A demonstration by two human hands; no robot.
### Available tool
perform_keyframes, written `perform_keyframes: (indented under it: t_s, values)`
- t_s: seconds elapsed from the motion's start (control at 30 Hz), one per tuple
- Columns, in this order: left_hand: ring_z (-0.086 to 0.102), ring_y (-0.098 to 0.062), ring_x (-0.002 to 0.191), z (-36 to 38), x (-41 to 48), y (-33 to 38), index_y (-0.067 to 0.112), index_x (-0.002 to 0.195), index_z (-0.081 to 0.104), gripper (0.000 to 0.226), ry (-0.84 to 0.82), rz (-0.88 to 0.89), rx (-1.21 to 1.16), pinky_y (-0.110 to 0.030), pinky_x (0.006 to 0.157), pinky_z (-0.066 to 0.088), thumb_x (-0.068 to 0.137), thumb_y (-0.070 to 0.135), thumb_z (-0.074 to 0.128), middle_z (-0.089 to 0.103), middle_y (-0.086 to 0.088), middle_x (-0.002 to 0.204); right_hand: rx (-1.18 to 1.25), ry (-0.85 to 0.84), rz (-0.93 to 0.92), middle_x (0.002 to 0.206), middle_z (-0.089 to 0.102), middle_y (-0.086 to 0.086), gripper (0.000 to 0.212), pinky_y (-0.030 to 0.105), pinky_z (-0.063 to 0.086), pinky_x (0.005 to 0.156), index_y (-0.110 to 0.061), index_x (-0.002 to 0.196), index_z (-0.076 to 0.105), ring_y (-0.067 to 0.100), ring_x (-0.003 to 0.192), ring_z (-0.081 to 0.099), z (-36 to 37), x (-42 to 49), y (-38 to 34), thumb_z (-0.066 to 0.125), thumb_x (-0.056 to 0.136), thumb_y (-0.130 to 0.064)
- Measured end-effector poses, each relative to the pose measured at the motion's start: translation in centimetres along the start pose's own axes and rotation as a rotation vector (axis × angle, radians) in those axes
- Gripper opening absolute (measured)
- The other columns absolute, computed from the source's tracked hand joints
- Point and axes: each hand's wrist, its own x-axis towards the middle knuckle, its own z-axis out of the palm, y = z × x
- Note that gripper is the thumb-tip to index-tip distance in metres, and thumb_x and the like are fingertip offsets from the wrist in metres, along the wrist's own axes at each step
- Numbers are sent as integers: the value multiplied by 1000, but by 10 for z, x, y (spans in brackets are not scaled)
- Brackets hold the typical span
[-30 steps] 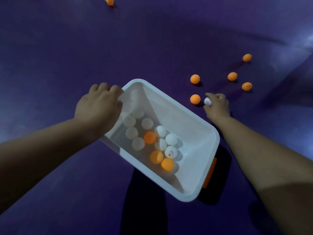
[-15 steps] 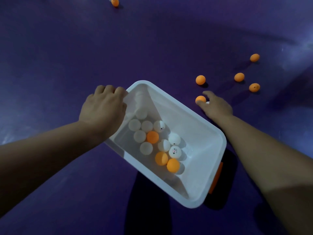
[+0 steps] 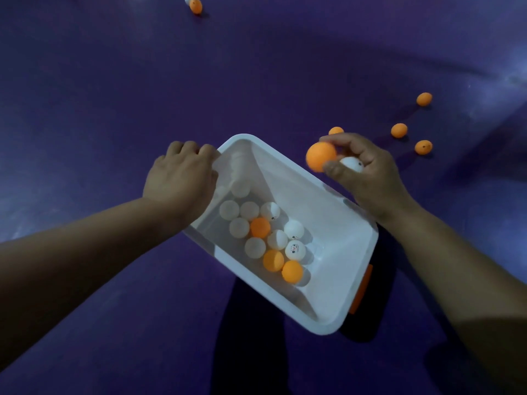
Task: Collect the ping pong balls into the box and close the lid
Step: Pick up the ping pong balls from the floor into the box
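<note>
Figure: collection under way. My left hand (image 3: 179, 178) grips the far corner of the white box (image 3: 336, 232), fingers curled over its rim, and steadies it at a tilt. My right hand (image 3: 368, 172) hovers over the box's right rim and holds two balls at once: an orange ball (image 3: 320, 156) pinched between thumb and fingertips, and a white ball (image 3: 352, 163) tucked behind it against the curled fingers.

About a dozen collected balls (image 3: 295, 249), white and orange, lie together in the open box. I judge the task roughly two-thirds done.

Left to gather: a hidden orange ball (image 3: 336, 130) just beyond my right hand, three loose orange balls (image 3: 399, 130) farther right, and a far pair (image 3: 195, 7), orange and white, well apart at the top. The lid is not on and I cannot tell where it is; an orange clip (image 3: 360, 289) shows on the near side.

All lie on a dim purple surface (image 3: 114, 81); nothing more of the room shows.
</note>
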Motion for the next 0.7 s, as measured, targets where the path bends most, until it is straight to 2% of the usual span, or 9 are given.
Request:
perform_keyframes:
  t_s: [0.1,0.27,0.33,0.4,0.47,0.53,0.57,0.63,0.7]
  values:
    - [44,-33,108,-1,0,0,12,123,48,32,-12,-1,5,-43,81,40,94,24,43,54,-14,114,-61,-56,4,81,54,-3,34,11,47,63,-34,113,58,0,68,50,5,-11,-7,69,82,-29]
    - [44,-32,107,-2,0,-3,11,122,47,32,-45,10,-13,-42,79,39,94,26,44,53,-14,113,-62,-85,-15,89,62,4,20,12,48,68,-26,108,63,5,76,56,8,-10,-11,62,88,-27]
    - [44,-32,108,-3,6,-4,11,123,47,34,-40,38,37,-41,81,39,92,27,45,52,-13,116,-15,-9,4,84,64,1,13,10,46,62,-20,99,67,0,67,56,8,-3,-10,59,90,-23]
    - [42,-33,112,-5,16,-2,14,129,44,43,-8,96,48,-42,87,38,89,28,49,49,-13,122,8,121,21,79,66,2,15,7,41,56,-12,91,68,-3,59,55,7,9,-2,57,91,-22]
    - [41,-32,118,-5,30,3,20,139,35,56,-1,208,-19,-43,93,38,87,30,54,44,-11,131,-11,231,70,79,66,8,18,9,40,54,-9,84,68,1,60,53,5,28,13,57,90,-22]
    - [40,-29,125,-1,44,9,26,146,23,67,-61,315,-67,-43,96,40,88,30,57,37,-7,140,-99,274,122,82,65,16,19,13,40,53,-7,80,66,8,61,49,3,51,36,57,89,-22]
    - [40,-28,126,2,49,11,28,147,19,68,-102,346,-79,-43,96,42,90,27,56,34,-5,142,-186,265,148,86,65,15,18,16,40,56,-9,82,65,8,64,49,2,63,51,57,88,-23]
    - [43,-27,122,8,53,13,31,148,16,68,-138,357,-86,-41,90,46,92,15,51,32,-3,142,-384,206,183,102,61,8,13,23,41,70,-18,92,67,11,81,54,2,87,78,56,87,-22]
    - [47,-27,114,14,52,12,30,148,14,69,-111,357,-70,-37,81,47,91,5,45,33,-5,138,-534,132,216,118,51,6,25,28,42,83,-21,108,65,19,105,52,4,106,101,57,85,-20]
